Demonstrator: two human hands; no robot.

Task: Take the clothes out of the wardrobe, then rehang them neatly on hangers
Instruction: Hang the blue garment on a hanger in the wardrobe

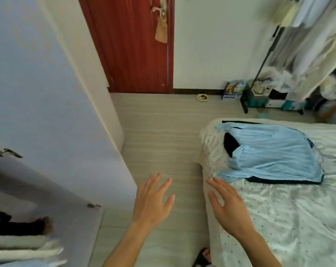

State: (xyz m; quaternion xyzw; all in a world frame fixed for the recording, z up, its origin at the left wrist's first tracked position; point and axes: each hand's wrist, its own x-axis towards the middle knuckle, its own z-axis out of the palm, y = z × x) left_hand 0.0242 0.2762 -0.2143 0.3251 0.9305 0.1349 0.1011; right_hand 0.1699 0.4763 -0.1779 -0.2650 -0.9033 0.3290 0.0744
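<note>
Grey striped flooring runs from under both hands up to a white wall and a dark red door, well beyond the fingertips. A tan pouch hangs from the door handle.

The pale lilac wardrobe door stands to the outer side of the left fingers. At its lower edge lie stacked black and white fabrics, too blurred to name.

The bed, in a white dotted sheet, lies under and beyond the right fingers. A clothes rack hung with pale garments stands far past the right fingertips, with boxes and bags crowded at its foot.

On the bed, just ahead of the right fingertips, lies a light-blue ribbed garment. It is spread flat over a black garment that shows at its opening and along its near hem.

The left hand hovers over the floor, palm down, with its fingers straight, spread and holding nothing. The right hand hovers over the bed's near edge, its fingers likewise spread and empty. Its tips are close to the blue hem, but contact cannot be told.

Far ahead, between the two sets of fingertips, a printed carton and a small dish sit by the skirting.
</note>
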